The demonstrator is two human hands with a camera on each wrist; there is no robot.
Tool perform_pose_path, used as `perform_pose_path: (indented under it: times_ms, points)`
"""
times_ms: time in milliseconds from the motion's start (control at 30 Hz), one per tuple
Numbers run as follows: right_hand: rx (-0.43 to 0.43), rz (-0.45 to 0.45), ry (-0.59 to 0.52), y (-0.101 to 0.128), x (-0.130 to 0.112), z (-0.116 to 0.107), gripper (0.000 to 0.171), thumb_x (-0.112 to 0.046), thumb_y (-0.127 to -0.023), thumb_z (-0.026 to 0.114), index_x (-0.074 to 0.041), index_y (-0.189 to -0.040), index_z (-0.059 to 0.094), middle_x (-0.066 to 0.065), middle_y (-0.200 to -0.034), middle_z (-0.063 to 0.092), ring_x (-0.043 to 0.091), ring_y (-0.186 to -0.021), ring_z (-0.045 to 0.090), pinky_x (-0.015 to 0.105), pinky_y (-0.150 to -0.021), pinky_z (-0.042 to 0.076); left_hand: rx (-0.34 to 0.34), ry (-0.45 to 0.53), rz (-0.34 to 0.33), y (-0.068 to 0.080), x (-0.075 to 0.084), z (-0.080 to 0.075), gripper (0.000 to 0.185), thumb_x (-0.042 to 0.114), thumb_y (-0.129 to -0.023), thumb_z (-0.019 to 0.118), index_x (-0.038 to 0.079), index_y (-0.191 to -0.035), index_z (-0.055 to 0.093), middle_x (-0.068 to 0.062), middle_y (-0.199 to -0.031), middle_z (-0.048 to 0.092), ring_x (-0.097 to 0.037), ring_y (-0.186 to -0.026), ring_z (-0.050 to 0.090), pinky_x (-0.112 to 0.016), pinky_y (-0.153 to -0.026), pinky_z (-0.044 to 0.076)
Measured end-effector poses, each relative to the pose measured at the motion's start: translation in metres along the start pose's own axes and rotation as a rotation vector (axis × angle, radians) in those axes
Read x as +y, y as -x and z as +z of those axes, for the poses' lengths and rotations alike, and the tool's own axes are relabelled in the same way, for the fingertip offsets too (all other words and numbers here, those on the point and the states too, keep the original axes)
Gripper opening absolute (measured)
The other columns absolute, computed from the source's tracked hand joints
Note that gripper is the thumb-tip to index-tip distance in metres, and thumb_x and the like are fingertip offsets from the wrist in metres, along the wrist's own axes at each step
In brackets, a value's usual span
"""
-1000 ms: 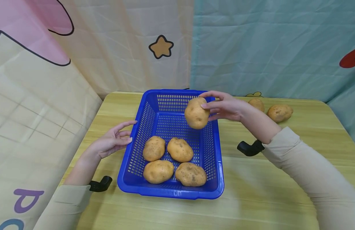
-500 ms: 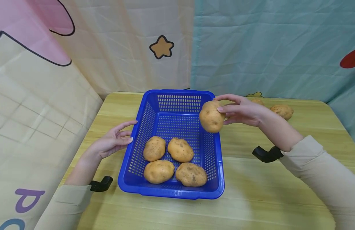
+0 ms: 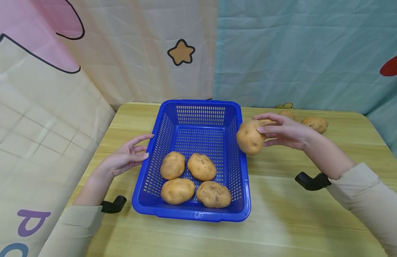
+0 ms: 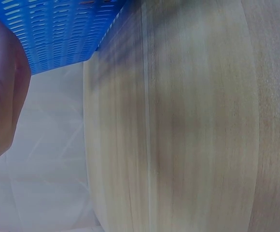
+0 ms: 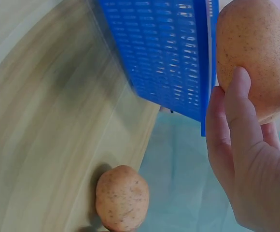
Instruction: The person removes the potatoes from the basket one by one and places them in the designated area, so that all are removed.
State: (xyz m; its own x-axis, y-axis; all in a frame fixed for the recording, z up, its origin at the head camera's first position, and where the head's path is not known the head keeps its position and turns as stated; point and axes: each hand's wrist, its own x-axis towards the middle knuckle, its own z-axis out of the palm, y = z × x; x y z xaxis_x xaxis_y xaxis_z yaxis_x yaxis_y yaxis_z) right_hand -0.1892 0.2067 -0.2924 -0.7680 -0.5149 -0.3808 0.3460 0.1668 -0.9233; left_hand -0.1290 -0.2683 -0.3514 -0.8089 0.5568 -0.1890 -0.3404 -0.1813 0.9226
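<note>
My right hand [image 3: 282, 132] holds a potato [image 3: 250, 137] by its right side, over the right rim of a blue plastic basket [image 3: 198, 215]. The right wrist view has that potato [image 5: 256, 53] at its upper right, with the thumb pressed on its skin and fingers passing behind it. Several potatoes [image 3: 201, 167] lie in the near half of the basket. My left hand [image 3: 126, 157] rests its fingertips and thumb on the basket's left rim, the fingers loosely bent. In the left wrist view this hand [image 4: 5, 92] is at the perforated wall.
Beyond the right hand, more potatoes [image 3: 315, 125] lie on the wooden table [image 3: 282, 221], one partly covered by the fingers. A printed curtain [image 3: 282, 53] hangs along the table's back edge, and another printed sheet [image 3: 41, 125] stands at the left.
My right hand has carried the potato rightward and toward me, from above the basket's inside to its right rim. The left hand, the basket and the potatoes in it stay put.
</note>
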Motion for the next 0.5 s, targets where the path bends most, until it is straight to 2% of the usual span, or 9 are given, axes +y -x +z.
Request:
perform_pose_path:
  times_ms: [233, 500]
  points:
    - [-0.025, -0.011, -0.042, 0.003, 0.010, -0.005, 0.030, -0.010, -0.095, 0.054, -0.024, -0.121, 0.049, 0.003, -0.120, 0.047, 0.019, -0.099, 0.059, 0.038, -0.082, 0.053, 0.004, -0.004, -0.007, -0.001, -0.001, -0.001, 0.055, -0.010, -0.091, 0.049, 0.017, -0.137, 0.034, -0.011, -0.108, 0.061, -0.021, -0.095, 0.064, -0.033, -0.082, 0.054]
    - [-0.025, -0.014, -0.055, 0.008, 0.022, -0.014, 0.031, -0.008, -0.095, 0.052, -0.023, -0.123, 0.048, 0.002, -0.113, 0.044, 0.015, -0.089, 0.057, 0.036, -0.079, 0.054, 0.009, -0.003, -0.004, 0.000, -0.001, 0.000, 0.055, -0.010, -0.091, 0.049, 0.018, -0.136, 0.033, -0.010, -0.107, 0.061, -0.021, -0.094, 0.064, -0.032, -0.082, 0.054]
